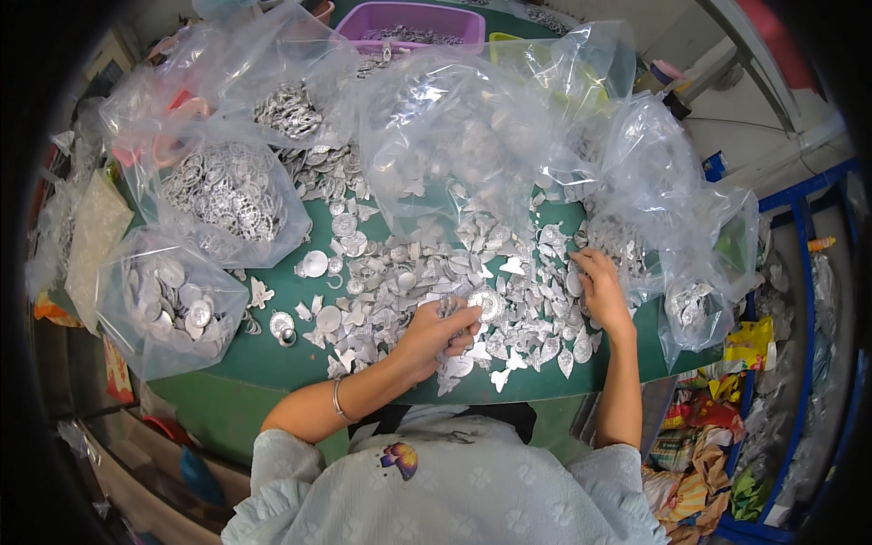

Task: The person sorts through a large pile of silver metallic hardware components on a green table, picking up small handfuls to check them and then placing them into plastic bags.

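My left hand (442, 329) is closed, pinching a round silvery metal disc (487, 307) between thumb and fingers; further small metal pieces show against its palm. To the right, my right hand (599, 283) reaches down at the edge of the heap, fingers curled against the pieces; what lies under its fingertips is too small to name. The heap of silvery metal pieces (400, 282) spreads over the green tabletop (263, 359), with leaf, butterfly and round shapes among them. Nearest my right hand are several leaf-shaped pieces (550, 348).
Clear plastic bags of metal pieces stand around the heap: a round-disc bag (173, 309) at left, a ring-piece bag (227, 195) behind it, a large bag (454, 136) at the back, another bag (654, 209) at right. A purple basin (413, 20) sits far back. Blue shelving (808, 254) stands at right.
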`<state>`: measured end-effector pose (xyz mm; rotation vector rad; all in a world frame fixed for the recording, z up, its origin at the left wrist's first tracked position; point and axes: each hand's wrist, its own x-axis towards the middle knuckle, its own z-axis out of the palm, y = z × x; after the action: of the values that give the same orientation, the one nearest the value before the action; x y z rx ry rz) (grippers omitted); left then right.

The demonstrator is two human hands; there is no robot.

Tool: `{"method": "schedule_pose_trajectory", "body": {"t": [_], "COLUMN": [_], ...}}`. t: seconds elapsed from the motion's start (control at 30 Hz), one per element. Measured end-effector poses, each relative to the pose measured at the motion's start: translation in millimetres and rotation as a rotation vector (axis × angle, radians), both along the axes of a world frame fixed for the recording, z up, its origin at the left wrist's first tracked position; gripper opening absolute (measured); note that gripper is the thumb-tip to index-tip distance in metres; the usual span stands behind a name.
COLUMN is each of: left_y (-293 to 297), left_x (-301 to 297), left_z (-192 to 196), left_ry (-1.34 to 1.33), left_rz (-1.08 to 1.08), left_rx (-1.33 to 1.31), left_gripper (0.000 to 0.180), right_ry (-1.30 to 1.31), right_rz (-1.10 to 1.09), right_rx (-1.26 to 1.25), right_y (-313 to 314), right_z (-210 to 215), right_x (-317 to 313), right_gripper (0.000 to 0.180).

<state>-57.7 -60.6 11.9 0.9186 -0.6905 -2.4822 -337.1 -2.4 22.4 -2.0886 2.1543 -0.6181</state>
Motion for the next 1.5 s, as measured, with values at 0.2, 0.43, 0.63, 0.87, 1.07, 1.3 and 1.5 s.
{"method": "schedule_pose_trajectory", "body": {"t": [0.2,0.43,0.63,0.87,1.07,1.3,1.5], "left_y": [-0.3,0.5,0.9,5.6,5.4,10.3,47.7], "left_x": [0.6,0.4,1.2,-0.3,2.1,-15.3,-40.9], "left_z": [-2.3,-2.1,1.6,4.1,-0.1,7.4,12.5], "left_ry": [0.011,0.021,0.015,-0.012,-0.003,-0.033,-0.148], "left_rz": [-0.025,-0.069,-0.070,-0.119,-0.156,-0.171,-0.224], "left_rx": [-0.009,-0.008,-0.008,-0.001,-0.083,-0.191,-0.259], "left_gripper": [0.015,0.014,0.014,0.013,0.011,0.013,0.012], "right_ry": [-0.254,-0.205,-0.611,-0.283,-0.062,-0.618,-2.123], "right_rz": [-0.085,-0.036,-0.310,-0.404,-0.403,-0.515,-0.073], "right_rx": [0.056,0.053,-0.207,-0.018,-0.206,-0.362,-0.387], "right_y": [2.9,4.8,33.0,74.0,65.5,83.9,103.1], "right_z": [-4.2,13.5,-2.0,-21.7,-25.3,-32.4,-21.9], "right_x": [-4.7,-0.4,-18.1,0.6,19.1,10.1,43.5], "right_gripper": [0.039,0.040,0.018,0.035,0.038,0.023,0.021]}}
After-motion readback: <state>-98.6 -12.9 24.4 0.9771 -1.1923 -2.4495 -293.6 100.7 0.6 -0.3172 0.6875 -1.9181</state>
